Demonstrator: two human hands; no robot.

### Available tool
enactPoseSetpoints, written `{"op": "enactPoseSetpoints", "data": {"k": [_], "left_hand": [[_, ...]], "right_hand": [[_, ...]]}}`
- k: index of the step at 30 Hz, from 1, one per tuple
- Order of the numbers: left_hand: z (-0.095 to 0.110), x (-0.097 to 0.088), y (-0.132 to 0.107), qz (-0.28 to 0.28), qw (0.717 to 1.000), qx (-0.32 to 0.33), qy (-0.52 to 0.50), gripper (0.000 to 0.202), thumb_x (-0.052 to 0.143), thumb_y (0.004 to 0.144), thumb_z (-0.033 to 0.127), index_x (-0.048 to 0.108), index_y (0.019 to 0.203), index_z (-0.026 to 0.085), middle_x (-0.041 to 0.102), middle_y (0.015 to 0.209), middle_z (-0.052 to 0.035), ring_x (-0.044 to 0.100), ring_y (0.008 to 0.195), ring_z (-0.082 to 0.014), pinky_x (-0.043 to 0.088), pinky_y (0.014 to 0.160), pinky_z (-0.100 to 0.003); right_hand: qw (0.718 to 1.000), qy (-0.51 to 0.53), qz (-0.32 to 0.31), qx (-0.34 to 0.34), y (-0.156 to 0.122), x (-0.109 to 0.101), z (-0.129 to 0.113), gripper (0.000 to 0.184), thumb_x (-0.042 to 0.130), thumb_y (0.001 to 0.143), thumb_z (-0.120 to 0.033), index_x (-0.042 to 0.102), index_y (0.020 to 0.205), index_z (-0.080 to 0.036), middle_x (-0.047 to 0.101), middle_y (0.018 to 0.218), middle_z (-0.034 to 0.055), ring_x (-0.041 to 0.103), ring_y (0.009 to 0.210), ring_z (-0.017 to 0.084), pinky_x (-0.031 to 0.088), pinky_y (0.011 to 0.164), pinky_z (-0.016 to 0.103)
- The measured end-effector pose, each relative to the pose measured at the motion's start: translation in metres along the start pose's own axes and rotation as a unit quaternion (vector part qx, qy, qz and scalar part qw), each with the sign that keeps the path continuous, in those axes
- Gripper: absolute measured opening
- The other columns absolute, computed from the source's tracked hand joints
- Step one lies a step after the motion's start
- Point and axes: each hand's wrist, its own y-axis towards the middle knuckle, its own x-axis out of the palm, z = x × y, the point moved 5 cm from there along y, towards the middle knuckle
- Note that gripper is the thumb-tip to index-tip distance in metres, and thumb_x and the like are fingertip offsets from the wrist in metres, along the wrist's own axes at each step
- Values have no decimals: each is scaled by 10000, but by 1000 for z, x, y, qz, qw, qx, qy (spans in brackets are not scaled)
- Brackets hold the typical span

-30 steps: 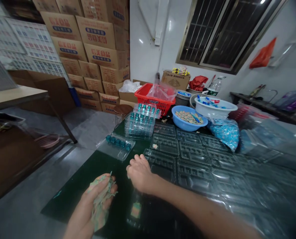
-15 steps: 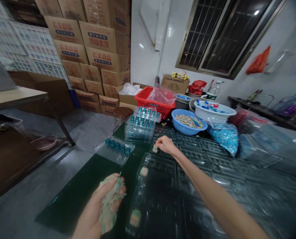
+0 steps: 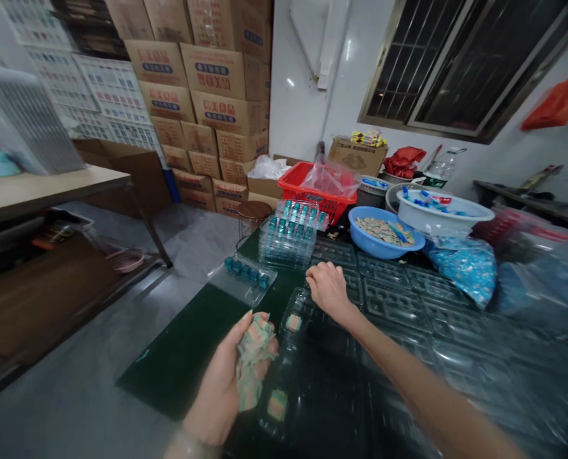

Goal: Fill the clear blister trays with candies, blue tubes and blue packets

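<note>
Hands apart, both over the dark green mat [image 3: 178,357] on the worktop. Left hand [image 3: 221,382] is cupped and curled around a loose bunch of pastel wrapped sweets [image 3: 254,360], some poking out past the fingers. Right hand [image 3: 329,290] is curled down at a clear plastic blister tray [image 3: 307,376]; can't tell if it pinches anything, fingertips hidden. Two single sweets [image 3: 293,323] sit in the tray's pockets, one nearer the right hand, one lower down, both uncovered. Main risk: the left grip is loose, so pieces could slide through the fingers onto the mat or over its edge to the concrete floor [image 3: 121,338]. Thin clear trays overlap here, so pressure from the right hand could make one skid or tip and throw out the seated sweets. The right forearm [image 3: 398,363] crosses the trays and could brush pieces out of their pockets. Clear plastic and glare also make an empty or misfilled pocket easy to miss. Blue basin of sweets [image 3: 384,233] is further off, past the trays.
</note>
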Motion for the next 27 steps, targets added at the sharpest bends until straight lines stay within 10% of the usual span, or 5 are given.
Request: {"op": "enactPoseSetpoints", "data": {"k": [7, 15, 27], "left_hand": [[-9, 6, 2, 24, 999, 43, 22, 189, 605, 733, 311, 572, 826, 149, 546, 569, 9, 492, 410, -86, 364, 337, -177], [-11, 15, -3, -26, 993, 70, 88, 251, 593, 748, 300, 569, 946, 148, 542, 643, -2, 485, 484, -68, 345, 386, -153], [-12, 16, 2, -21, 993, 38, 108, 184, 631, 706, 279, 567, 810, 141, 537, 559, 4, 427, 379, -51, 314, 334, -147]], "right_hand": [[966, 233, -1, -110, -54, -15, -62, 105, 551, 774, -200, 622, 838, -244, 577, 742, -42, 504, 700, 102, 330, 642, 200], [972, 233, 6, -17, -59, -4, -52, 156, 529, 745, -194, 560, 592, -188, 557, 585, -42, 480, 567, 96, 285, 538, 209], [900, 434, 26, 16, -56, 2, -37, 113, 497, 743, -204, 537, 644, -167, 508, 561, -37, 447, 516, 89, 326, 481, 187]]}}
